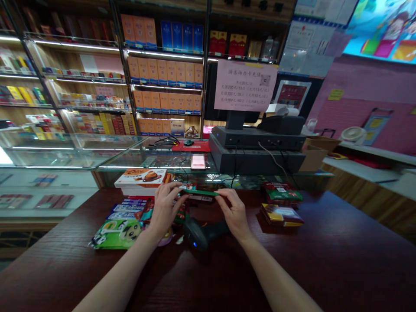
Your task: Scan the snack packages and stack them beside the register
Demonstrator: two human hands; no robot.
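Between my two hands is a thin green packet, seen nearly edge-on, so its front is hidden. My left hand pinches its left end, and my right hand pinches its right end with fingertips and thumb. Below it, a black handheld barcode scanner with a small blue light lies on the dark wooden counter. Left of my left hand are a green panda snack bag, several purple-and-blue packets and a white-and-orange Dove box. My left hand partly covers some red-and-green packets.
Right of my right hand sit stacks of red-green packets and yellow-brown packets. Behind the counter edge, a glass display case carries a cash register with a monitor bearing a paper sign. Shelves of boxes line the back wall.
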